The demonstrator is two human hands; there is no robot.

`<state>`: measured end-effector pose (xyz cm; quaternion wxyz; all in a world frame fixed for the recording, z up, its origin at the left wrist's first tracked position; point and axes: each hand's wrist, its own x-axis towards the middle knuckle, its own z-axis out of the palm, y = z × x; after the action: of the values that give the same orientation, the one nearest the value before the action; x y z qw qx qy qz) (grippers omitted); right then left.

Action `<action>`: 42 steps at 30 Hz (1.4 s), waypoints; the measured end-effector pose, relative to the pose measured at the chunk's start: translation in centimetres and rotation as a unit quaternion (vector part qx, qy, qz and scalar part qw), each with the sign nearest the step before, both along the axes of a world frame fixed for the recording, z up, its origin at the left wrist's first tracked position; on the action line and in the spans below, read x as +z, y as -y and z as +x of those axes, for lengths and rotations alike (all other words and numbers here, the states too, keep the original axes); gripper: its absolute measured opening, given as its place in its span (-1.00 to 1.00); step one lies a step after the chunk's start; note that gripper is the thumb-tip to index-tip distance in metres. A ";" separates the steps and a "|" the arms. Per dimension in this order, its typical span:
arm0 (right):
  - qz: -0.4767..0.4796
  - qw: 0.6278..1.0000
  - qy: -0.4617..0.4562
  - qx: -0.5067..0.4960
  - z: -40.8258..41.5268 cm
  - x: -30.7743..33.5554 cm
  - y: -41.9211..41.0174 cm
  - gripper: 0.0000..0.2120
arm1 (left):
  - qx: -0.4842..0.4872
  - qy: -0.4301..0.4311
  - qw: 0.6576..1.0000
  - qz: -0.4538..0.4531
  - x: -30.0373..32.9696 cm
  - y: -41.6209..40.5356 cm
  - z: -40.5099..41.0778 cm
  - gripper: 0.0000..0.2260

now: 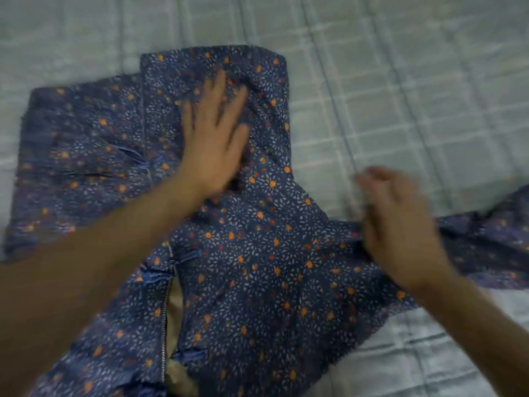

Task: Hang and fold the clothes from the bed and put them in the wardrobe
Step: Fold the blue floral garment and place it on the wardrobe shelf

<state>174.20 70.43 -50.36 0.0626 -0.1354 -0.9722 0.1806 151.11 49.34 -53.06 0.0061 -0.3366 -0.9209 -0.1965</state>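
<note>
While you lean over the bed, this is what lies under your hands.

Dress (pixel 257 267): navy cloth with small white flecks and orange dots, spread on the bed from 12 o'clock down to 6; the top part is folded over on itself, and a fold edge runs up and down at about 10 o'clock.
Zip (pixel 167 308): open along the lower left of the dress at about 7 o'clock, with pale lining showing in the gap.
Sleeve (pixel 486 242): trails off to 3 o'clock, partly under your right hand.
Left hand (pixel 214 138): flat and open, fingers spread, palm down on the folded upper part of the dress at about 12 o'clock; it grips nothing.
Right hand (pixel 400 224): at 3 o'clock, over the place where the sleeve meets the body of the dress; it is blurred, the fingers look loosely curled, and you cannot tell whether it grips the cloth.
Bed (pixel 400 81): covered by a pale grey quilt stitched in squares, showing on all sides of the dress.
</note>
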 end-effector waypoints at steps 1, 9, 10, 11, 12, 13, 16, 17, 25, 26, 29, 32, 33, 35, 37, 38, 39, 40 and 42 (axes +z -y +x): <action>-0.028 0.998 0.034 0.035 -2.1 0.3 2.9 -0.58 | -0.017 0.003 0.999 0.051 0.8 1.0 3.5 -0.52; -0.101 0.959 0.254 -0.075 -7.2 -1.9 8.9 -0.43 | -0.190 0.104 0.962 -0.167 -2.8 14.7 26.9 -0.46; -0.103 0.958 0.253 -0.094 -6.9 -1.8 8.7 -0.40 | -0.205 0.120 0.953 -0.189 -3.2 15.7 27.4 -0.45; -0.094 0.958 0.246 -0.110 -6.6 -1.5 8.6 -0.39 | -0.212 0.140 0.946 -0.200 -3.3 16.5 27.6 -0.44; -0.065 0.966 0.223 -0.116 -6.3 -1.3 8.6 -0.38 | -0.218 0.154 0.942 -0.204 -3.3 17.0 27.7 -0.44; -0.015 0.975 0.194 -0.110 -6.0 -0.9 9.0 -0.37 | -0.221 0.159 0.941 -0.202 -3.1 17.3 27.8 -0.44; 0.101 0.992 0.076 -0.002 -5.4 -0.9 11.6 -0.36 | -0.224 0.150 0.941 -0.207 -2.6 17.6 27.7 -0.43; 0.109 0.991 0.058 0.050 -5.3 -1.2 12.7 -0.40 | -0.228 0.146 0.939 -0.211 -2.4 17.7 27.7 -0.43; 0.059 0.951 0.277 0.123 -5.8 -4.1 15.2 -0.37 | -0.213 0.243 0.931 -0.170 -1.9 18.1 27.9 -0.46; 0.064 0.960 0.242 0.124 -5.6 -3.4 15.3 -0.37 | -0.209 0.271 0.920 -0.189 -1.1 17.4 27.5 -0.46; 0.084 0.987 0.111 0.080 -4.0 -1.5 15.1 -0.42 | -0.182 0.231 0.923 -0.246 2.8 13.9 25.2 -0.59; -0.011 0.997 0.074 -0.015 -1.8 -0.7 13.4 -0.47 | -0.114 0.119 0.972 -0.167 3.0 11.1 22.5 -0.65; -0.029 0.998 0.049 -0.031 -1.1 -0.5 12.4 -0.49 | -0.082 0.108 0.978 -0.161 2.2 11.2 21.6 -0.60; -0.019 0.998 0.009 -0.062 0.4 0.0 9.4 -0.46 | -0.018 0.113 0.976 -0.184 -0.1 12.7 20.4 -0.49; -0.005 0.992 0.037 -0.117 2.7 -0.2 5.4 -0.39 | -0.003 0.125 0.962 -0.242 -2.3 14.5 20.2 -0.44; -0.003 0.985 0.069 -0.156 4.2 -0.7 3.3 -0.39 | -0.003 0.143 0.952 -0.272 -3.1 15.0 20.2 -0.42; 0.001 0.977 0.103 -0.188 5.8 -1.3 1.2 -0.40 | -0.004 0.167 0.938 -0.304 -3.2 15.0 20.1 -0.40; 0.006 0.971 0.136 -0.197 7.5 -2.1 -0.6 -0.41 | -0.004 0.172 0.930 -0.325 -2.9 14.7 20.0 -0.39; -0.001 0.970 0.188 -0.153 10.6 -3.6 -3.1 -0.37 | 0.006 0.187 0.911 -0.367 -1.4 13.3 19.5 -0.33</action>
<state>184.85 73.54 -53.99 -0.0950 -0.3142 -0.9340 0.1414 170.61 36.07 -54.43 -0.2889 -0.2667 -0.9145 0.0955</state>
